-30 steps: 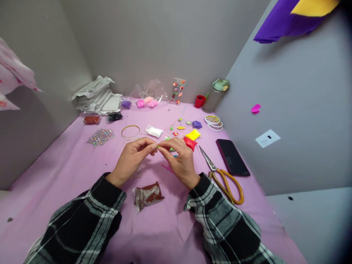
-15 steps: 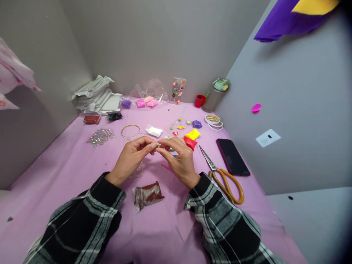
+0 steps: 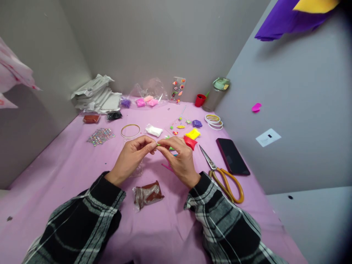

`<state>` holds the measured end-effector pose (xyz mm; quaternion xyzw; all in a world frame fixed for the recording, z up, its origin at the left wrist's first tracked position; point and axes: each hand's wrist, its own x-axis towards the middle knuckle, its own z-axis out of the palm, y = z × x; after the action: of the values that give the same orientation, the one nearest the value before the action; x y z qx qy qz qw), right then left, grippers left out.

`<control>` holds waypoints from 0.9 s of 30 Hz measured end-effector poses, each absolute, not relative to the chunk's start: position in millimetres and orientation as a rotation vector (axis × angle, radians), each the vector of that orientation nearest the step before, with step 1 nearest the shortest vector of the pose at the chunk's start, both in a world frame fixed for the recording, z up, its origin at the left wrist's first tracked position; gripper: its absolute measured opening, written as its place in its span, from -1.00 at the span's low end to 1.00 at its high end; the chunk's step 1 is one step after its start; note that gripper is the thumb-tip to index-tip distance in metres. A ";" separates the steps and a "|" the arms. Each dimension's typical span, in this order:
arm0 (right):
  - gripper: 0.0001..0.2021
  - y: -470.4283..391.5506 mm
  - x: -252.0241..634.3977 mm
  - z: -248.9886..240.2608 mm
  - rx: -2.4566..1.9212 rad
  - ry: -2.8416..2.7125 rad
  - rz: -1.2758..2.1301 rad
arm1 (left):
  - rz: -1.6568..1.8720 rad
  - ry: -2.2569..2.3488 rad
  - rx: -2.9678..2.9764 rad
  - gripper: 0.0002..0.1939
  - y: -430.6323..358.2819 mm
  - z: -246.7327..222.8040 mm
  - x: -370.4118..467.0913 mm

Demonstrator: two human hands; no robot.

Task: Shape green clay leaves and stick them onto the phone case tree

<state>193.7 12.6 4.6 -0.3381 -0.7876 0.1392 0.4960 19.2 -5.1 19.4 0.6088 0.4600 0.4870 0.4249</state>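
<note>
My left hand (image 3: 131, 157) and my right hand (image 3: 181, 158) meet fingertip to fingertip above the middle of the table. Between their pinched thumbs and forefingers is a tiny piece of green clay (image 3: 158, 144), mostly covered by the fingers. Under the left hand lies a clear plastic piece (image 3: 136, 171), partly hidden. A pink stick (image 3: 166, 167) pokes out from beneath the right hand. Beyond the fingers are a white clay packet (image 3: 154, 130), a red packet (image 3: 190, 142) and a yellow packet (image 3: 193, 134). Nearer to me rests a brown clay packet (image 3: 148, 195).
Scissors (image 3: 217, 172) and a phone (image 3: 232, 156) lie right of my right hand. Tape rolls (image 3: 213, 121), a bottle (image 3: 215, 96) and a red cup (image 3: 200, 100) stand farther back. A decorated phone case (image 3: 178, 90) leans on the wall. Rhinestones (image 3: 101, 136) lie left.
Hardly anything differs. Both hands stay pinched together at the same spot, with only slight finger movement around the green clay.
</note>
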 end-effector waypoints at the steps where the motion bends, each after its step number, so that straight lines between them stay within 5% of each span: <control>1: -0.97 12.5 193.7 4.8 -0.820 -1.916 0.333 | 1.216 1.150 1.523 -0.79 -4.9 19.2 19.1; 27: -0.94 13.3 193.1 4.6 -0.827 -1.880 0.430 | 1.186 1.128 1.566 -0.76 -1.9 14.6 17.5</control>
<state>193.1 13.3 4.6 -0.3417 -0.7769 0.1777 0.4981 17.5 -1.9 14.6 0.6259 0.4508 0.4742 0.4245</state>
